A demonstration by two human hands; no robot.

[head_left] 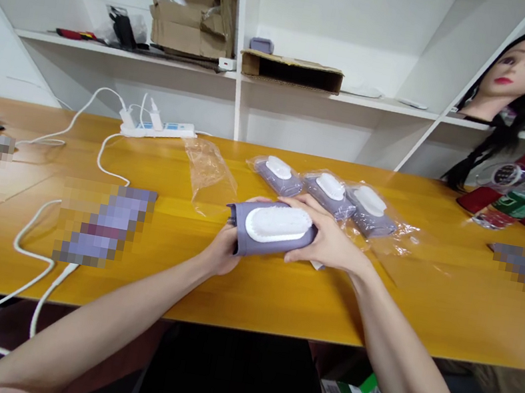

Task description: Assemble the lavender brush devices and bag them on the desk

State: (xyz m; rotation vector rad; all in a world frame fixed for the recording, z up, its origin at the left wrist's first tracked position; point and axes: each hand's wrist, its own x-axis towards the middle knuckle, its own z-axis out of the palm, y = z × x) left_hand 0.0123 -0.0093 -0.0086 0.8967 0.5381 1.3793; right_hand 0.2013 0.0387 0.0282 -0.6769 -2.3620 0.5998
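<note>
One purple device (273, 225) lies crosswise, its long axis spanning from the left hand (221, 250), cupping one end, to the right hand (326, 240), wrapped over the other, above the tabletop (423, 320), three bagged devices (327, 193) just beyond.

Your left hand (221, 250) sits low with its palm turned up and inward, most of its fingers hidden, while your right hand (328, 241) curves in from the other side, its fingers (303, 202) reaching across the top. Your bare left forearm (103, 317) and right forearm (400, 339) angle inward from the lower corners.
</note>
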